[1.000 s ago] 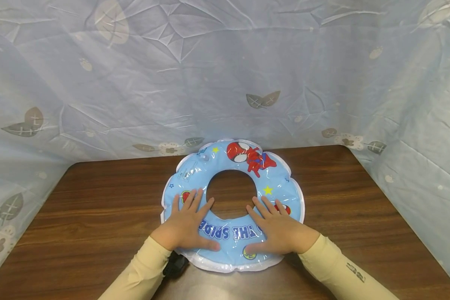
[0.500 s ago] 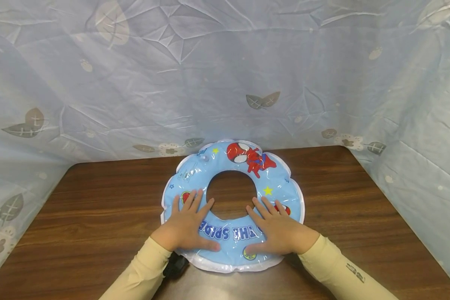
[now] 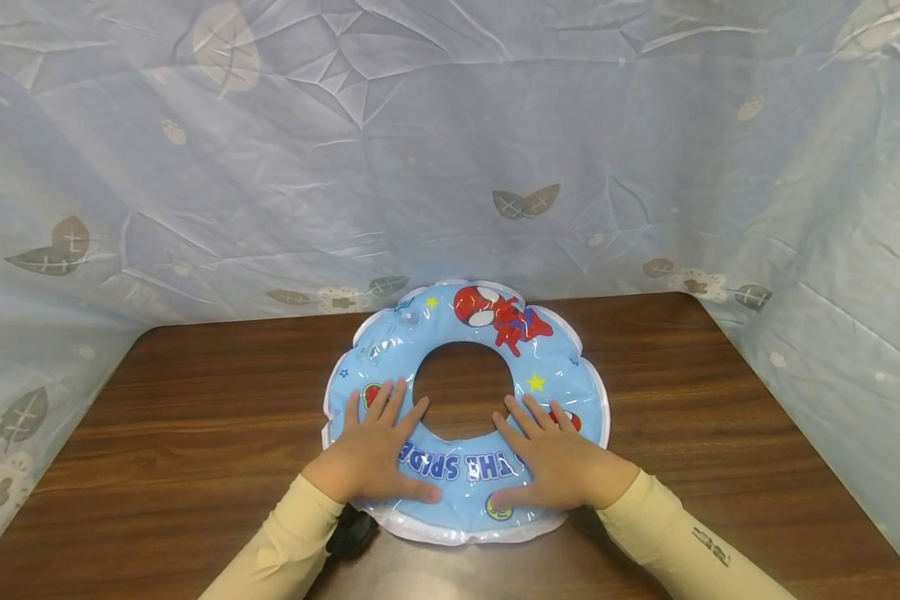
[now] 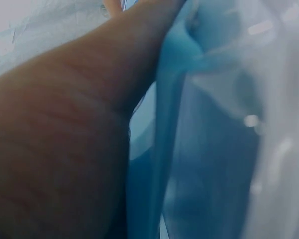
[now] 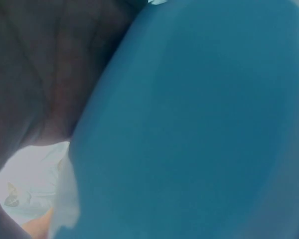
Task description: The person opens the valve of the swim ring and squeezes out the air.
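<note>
A light-blue inflatable swim ring [image 3: 465,492] with a white scalloped edge lies on the wooden table, printed with a red cartoon figure, stars and lettering. My left hand [image 3: 371,454] rests on its near left part, fingers straight and spread, thumb pointing inward. On the near right part my right hand [image 3: 562,462] lies the same way, fingers extended toward the hole. In the left wrist view the palm [image 4: 60,129] is against the blue plastic [image 4: 209,149]. The right wrist view shows the other palm [image 5: 45,69] along the ring's bulging blue side [image 5: 189,119].
The dark brown wooden table [image 3: 195,433] extends to both sides of the ring. A pale patterned cloth [image 3: 420,167] hangs behind it and along the sides. A black object [image 3: 351,532] shows beside the left wrist, partly under the ring's edge.
</note>
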`<state>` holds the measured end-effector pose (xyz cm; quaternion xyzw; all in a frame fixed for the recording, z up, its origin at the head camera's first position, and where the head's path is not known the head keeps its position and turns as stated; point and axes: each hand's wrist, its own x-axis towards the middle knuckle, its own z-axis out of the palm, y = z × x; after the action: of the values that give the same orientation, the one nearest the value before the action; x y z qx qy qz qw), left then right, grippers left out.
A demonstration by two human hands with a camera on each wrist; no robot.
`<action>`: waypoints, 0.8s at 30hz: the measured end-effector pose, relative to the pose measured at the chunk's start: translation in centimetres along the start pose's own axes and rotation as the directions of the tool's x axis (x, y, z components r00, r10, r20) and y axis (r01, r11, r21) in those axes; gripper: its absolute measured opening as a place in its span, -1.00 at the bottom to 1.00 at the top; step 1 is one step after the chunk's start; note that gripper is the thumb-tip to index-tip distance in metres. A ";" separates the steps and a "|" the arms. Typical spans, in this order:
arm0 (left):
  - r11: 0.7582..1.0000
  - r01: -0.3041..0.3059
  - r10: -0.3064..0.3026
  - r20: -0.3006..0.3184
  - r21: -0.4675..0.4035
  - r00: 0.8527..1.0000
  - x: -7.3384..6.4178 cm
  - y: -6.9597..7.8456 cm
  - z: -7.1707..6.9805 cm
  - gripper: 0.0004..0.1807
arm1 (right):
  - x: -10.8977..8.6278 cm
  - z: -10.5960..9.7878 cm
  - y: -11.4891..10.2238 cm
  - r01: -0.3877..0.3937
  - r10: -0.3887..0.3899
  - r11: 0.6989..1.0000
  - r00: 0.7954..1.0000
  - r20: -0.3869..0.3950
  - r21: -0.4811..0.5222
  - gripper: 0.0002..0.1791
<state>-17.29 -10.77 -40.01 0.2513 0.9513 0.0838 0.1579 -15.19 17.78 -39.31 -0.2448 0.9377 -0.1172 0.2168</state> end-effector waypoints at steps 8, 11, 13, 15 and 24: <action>1.000 0.000 0.000 0.005 -0.005 1.000 -0.1 0.0 0.0 0.39 | 0.0 0.0 -0.1 -0.001 0.001 1.000 1.000 0.006 0.007 0.20; 1.000 0.003 -0.003 0.008 -0.016 1.000 0.0 0.0 0.0 0.39 | 0.0 -0.1 -0.1 -0.001 0.001 1.000 1.000 0.011 0.002 0.20; 1.000 0.003 -0.002 0.010 -0.019 1.000 0.0 -0.1 0.1 0.39 | 0.0 -0.1 -0.1 0.000 0.000 1.000 1.000 0.017 -0.007 0.20; 1.000 0.000 0.000 0.011 -0.019 1.000 0.1 -0.1 0.2 0.39 | 0.1 0.0 -0.1 0.000 0.000 1.000 1.000 0.023 -0.018 0.20; 1.000 -0.001 0.001 0.026 -0.005 1.000 0.2 -0.2 0.4 0.41 | 0.2 0.0 0.0 0.000 0.001 1.000 0.999 0.040 -0.020 0.22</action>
<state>-17.43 -10.82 -40.49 0.2525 0.9488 0.0830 0.1709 -15.39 17.70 -39.39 -0.2492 0.9344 -0.1026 0.2331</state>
